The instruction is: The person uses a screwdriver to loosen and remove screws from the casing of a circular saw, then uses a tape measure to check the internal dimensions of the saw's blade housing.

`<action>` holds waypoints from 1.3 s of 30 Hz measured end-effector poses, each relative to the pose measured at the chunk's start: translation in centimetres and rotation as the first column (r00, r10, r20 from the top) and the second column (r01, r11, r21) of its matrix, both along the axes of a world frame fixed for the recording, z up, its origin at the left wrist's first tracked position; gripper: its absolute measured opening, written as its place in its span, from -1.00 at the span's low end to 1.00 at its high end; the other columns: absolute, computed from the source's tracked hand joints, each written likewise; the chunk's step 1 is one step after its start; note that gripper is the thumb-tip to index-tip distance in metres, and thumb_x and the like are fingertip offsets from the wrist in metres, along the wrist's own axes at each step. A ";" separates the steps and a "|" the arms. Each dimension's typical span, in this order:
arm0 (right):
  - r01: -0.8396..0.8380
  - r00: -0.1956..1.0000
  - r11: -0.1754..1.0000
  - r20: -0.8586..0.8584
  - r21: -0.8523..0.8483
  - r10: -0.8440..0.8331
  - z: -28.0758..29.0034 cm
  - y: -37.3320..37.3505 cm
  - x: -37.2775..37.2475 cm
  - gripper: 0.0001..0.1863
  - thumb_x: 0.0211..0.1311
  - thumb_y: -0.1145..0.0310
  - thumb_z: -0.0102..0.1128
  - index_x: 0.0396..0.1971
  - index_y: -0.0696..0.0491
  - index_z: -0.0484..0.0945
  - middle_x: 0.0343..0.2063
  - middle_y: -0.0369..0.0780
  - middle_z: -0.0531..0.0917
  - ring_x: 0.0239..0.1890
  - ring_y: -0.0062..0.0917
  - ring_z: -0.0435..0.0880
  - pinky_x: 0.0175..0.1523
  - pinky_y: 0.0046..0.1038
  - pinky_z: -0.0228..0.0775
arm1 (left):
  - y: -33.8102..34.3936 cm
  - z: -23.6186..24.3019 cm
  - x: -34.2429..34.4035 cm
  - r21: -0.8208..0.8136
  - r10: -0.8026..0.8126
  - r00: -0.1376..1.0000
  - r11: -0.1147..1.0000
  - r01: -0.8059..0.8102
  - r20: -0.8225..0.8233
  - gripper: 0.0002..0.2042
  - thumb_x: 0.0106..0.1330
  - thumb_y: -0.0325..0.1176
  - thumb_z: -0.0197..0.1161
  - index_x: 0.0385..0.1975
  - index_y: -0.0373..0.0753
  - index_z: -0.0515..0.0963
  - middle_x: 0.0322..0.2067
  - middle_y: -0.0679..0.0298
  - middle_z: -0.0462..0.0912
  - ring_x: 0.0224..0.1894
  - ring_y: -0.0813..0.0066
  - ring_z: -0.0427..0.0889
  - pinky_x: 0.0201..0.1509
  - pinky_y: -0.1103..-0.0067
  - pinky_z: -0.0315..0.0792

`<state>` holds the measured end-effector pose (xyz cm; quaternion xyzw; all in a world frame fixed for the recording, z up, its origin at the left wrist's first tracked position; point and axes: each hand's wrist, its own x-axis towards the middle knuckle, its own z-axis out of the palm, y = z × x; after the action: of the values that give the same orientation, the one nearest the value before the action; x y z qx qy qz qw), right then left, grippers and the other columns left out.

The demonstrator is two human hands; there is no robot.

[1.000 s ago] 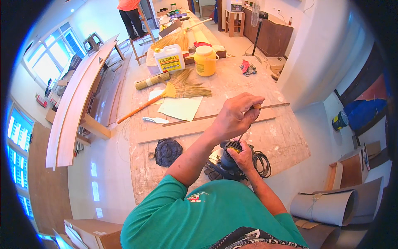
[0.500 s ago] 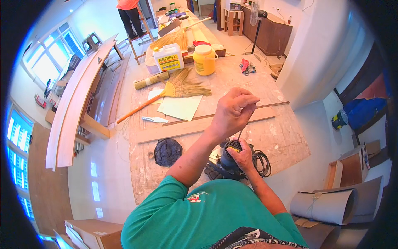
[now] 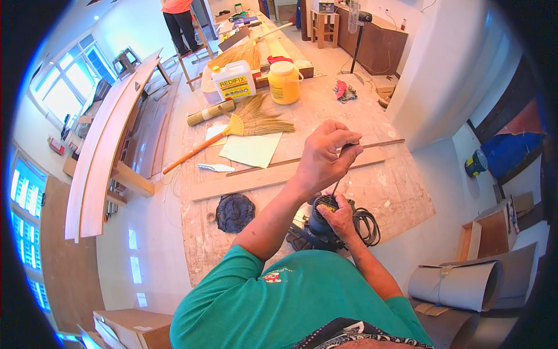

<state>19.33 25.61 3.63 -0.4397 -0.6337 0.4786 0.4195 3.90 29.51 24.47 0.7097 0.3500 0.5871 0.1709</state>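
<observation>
My left hand (image 3: 328, 157) is raised over the work table (image 3: 410, 198), fingers pinched around a small dark object I cannot make out. A thin metal rod (image 3: 336, 187) rises from the black power tool (image 3: 319, 224) toward that hand; its top is hidden. My right hand (image 3: 341, 218) grips the tool's upper body. A coiled black cable (image 3: 366, 230) lies at its right, a dark bundled cloth (image 3: 235, 212) to its left. Long wooden strips (image 3: 250, 183) lie beyond my hands.
A broom (image 3: 258, 122), pale sheets (image 3: 256, 151), a rolled mat (image 3: 209, 113), white jug (image 3: 233, 81) and yellow tub (image 3: 284, 84) occupy the table. Long boards (image 3: 99, 168) rest on a left bench. A person (image 3: 183, 29) stands on a ladder behind. Rolled sheets (image 3: 456, 285) lie at lower right.
My left hand has shifted a little left and its fingers have turned. A yellowish bit seen in its pinch a second ago is now hidden. My right hand stays on the tool.
</observation>
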 end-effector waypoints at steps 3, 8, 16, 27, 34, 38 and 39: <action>0.005 1.000 1.000 0.008 0.005 -0.005 -0.2 0.1 0.0 -0.37 0.15 0.19 0.56 0.13 0.22 0.57 -0.06 -0.06 0.69 -0.05 -0.36 0.71 0.11 -0.36 0.56 | 0.5 0.3 -0.4 0.044 -0.094 0.995 0.995 0.095 -0.011 -0.78 0.24 -0.58 0.42 -0.11 -0.31 0.71 -0.11 0.08 0.74 -0.11 0.27 0.76 -0.06 0.49 0.59; 0.002 1.000 1.000 0.009 0.028 -0.003 -0.1 0.2 0.1 -0.37 0.15 0.19 0.56 0.13 0.23 0.57 -0.08 -0.07 0.69 -0.08 -0.37 0.71 0.08 -0.37 0.56 | 0.1 0.4 0.3 0.096 -0.075 0.997 0.993 0.073 0.023 -0.79 0.22 -0.61 0.39 -0.15 -0.30 0.72 -0.10 0.07 0.74 -0.12 0.26 0.76 -0.05 0.46 0.60; 0.013 1.000 1.000 -0.007 0.020 -0.013 -0.4 0.1 0.0 -0.38 0.14 0.21 0.57 0.13 0.23 0.57 -0.09 -0.09 0.70 -0.08 -0.40 0.72 0.08 -0.38 0.58 | -0.1 0.7 0.1 0.042 -0.010 1.000 0.999 0.010 -0.004 -0.77 0.21 -0.65 0.32 -0.14 -0.33 0.71 -0.14 0.07 0.74 -0.15 0.28 0.74 -0.06 0.45 0.59; 0.013 1.000 0.999 0.027 0.053 -0.014 0.2 0.0 -0.1 -0.40 0.16 0.23 0.56 0.13 0.22 0.57 -0.07 -0.10 0.70 -0.08 -0.41 0.72 0.08 -0.39 0.57 | 0.1 -0.1 0.2 0.096 0.076 0.997 0.993 -0.075 -0.003 -0.73 0.21 -0.56 0.44 -0.06 -0.30 0.72 -0.19 0.08 0.73 -0.14 0.28 0.74 -0.04 0.45 0.59; 0.003 1.000 1.000 0.003 0.014 -0.003 0.1 0.0 0.1 -0.38 0.16 0.21 0.56 0.12 0.23 0.56 -0.09 -0.09 0.69 -0.06 -0.40 0.71 0.10 -0.37 0.55 | 0.2 0.3 0.0 0.001 -0.034 0.999 0.999 0.034 0.000 -0.71 0.20 -0.56 0.46 -0.05 -0.30 0.72 -0.18 0.08 0.73 -0.13 0.24 0.74 -0.03 0.42 0.59; 0.000 1.000 1.000 0.010 0.028 0.000 0.1 0.1 0.0 -0.39 0.15 0.20 0.56 0.11 0.23 0.56 -0.08 -0.08 0.69 -0.06 -0.41 0.70 0.11 -0.36 0.55 | 0.4 -0.3 0.5 0.141 -0.009 1.000 0.990 0.008 0.004 -0.71 0.20 -0.56 0.46 -0.06 -0.31 0.72 -0.18 0.08 0.73 -0.13 0.25 0.74 -0.03 0.42 0.59; 0.003 1.000 1.000 0.013 0.018 -0.003 0.1 0.1 0.0 -0.39 0.15 0.20 0.56 0.11 0.22 0.56 -0.08 -0.08 0.69 -0.06 -0.41 0.70 0.11 -0.36 0.55 | 0.2 -0.2 0.7 0.144 0.023 1.000 0.989 -0.023 -0.001 -0.74 0.21 -0.55 0.46 -0.09 -0.32 0.72 -0.20 0.06 0.72 -0.14 0.21 0.74 -0.06 0.41 0.60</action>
<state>19.36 25.70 3.76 -0.4402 -0.6400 0.4693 0.4200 4.57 29.69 24.24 0.7169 0.3150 0.6119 0.1117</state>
